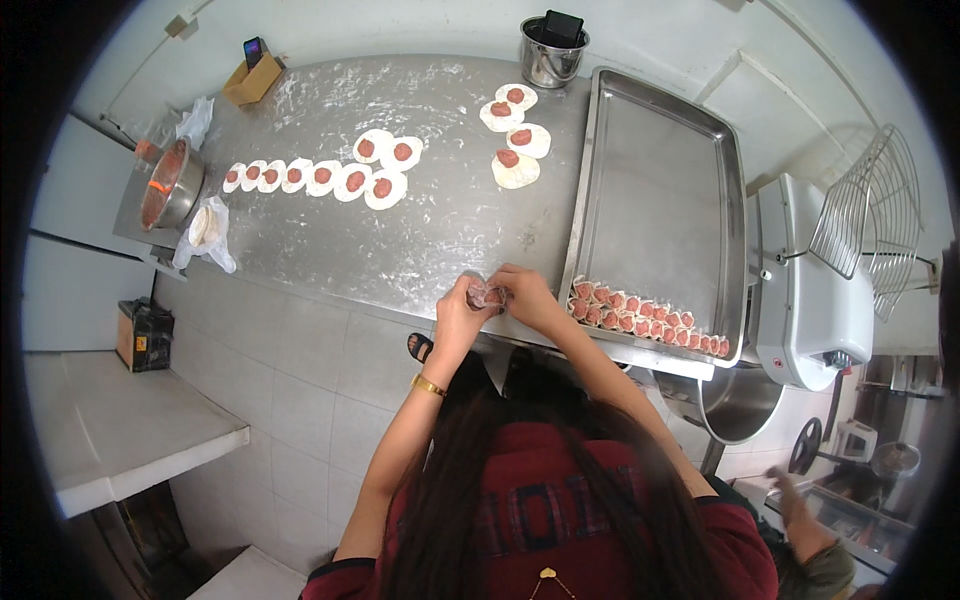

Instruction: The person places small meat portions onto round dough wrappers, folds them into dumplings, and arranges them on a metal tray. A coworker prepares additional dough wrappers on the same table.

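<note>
At the table's near edge, my left hand (457,312) and my right hand (530,292) meet with curled fingers around an open-topped meat dumpling (488,296). Pale wrapper and pink filling show between the fingers; the fingertips partly hide it. To the right of my hands, rows of shaped dumplings (641,319) with meat showing on top fill the near end of a large metal tray (652,170). Flat round wrappers (322,178), each topped with meat, lie in a line at the left of the table. Several more topped wrappers (515,170) lie near the tray's left side.
The metal table (440,235) is dusted with flour. A bowl of meat filling (172,184) and a plastic bag with wrappers (206,230) stand at its left end. A steel bucket (551,58) sits at the back; a white machine (812,290) flanks the tray. Another person's arm (803,520) shows lower right.
</note>
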A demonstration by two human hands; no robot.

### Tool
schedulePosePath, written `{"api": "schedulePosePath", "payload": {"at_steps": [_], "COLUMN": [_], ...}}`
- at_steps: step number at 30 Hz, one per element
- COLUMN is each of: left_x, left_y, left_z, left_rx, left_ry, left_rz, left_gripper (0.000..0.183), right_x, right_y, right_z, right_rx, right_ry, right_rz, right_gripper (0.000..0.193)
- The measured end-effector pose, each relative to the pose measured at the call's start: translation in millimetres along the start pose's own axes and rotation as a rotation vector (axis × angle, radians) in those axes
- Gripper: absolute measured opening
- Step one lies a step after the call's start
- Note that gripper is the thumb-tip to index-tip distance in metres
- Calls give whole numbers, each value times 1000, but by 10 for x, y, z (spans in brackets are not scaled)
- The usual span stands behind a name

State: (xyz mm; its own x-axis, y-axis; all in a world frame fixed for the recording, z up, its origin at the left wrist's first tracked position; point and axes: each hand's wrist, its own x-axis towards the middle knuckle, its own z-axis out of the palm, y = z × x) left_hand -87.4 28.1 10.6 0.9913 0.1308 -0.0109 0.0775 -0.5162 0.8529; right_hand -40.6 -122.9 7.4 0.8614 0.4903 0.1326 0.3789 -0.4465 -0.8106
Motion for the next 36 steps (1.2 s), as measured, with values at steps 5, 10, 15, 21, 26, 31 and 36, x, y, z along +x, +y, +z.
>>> {"api": "schedulePosePath", "payload": {"at_steps": [5, 10, 15, 21, 26, 31, 36], "left_x": [25, 70, 102, 158, 220, 255, 287], "left_y": [-48, -26, 3, 15, 6, 15, 14], "left_z": [-19, 6, 3, 13, -10, -8, -25], "left_rx": [37, 0, 20, -18, 54, -13, -1], "left_ry": [-15, -91, -140, -153, -156, -151, -173], "left_rz": [138, 134, 74, 37, 122, 163, 119], "left_gripper": [35, 28, 27, 28, 32, 31, 32], "right_x": [-102, -78, -93, -57, -16, -13, 18], "right_y": [-13, 24, 12, -29, 1, 45, 30], "right_z": [-30, -14, -49, -36, -39, -21, -34], "right_rx": [-179, -111, -182, -181, -140, -197, -150], "right_ry": [93, -12, 136, 65, 173, 69, 146], "right_rz": [5, 126, 67, 135, 90, 158, 114], "right_gripper": [33, 36, 32, 36, 33, 38, 39]}}
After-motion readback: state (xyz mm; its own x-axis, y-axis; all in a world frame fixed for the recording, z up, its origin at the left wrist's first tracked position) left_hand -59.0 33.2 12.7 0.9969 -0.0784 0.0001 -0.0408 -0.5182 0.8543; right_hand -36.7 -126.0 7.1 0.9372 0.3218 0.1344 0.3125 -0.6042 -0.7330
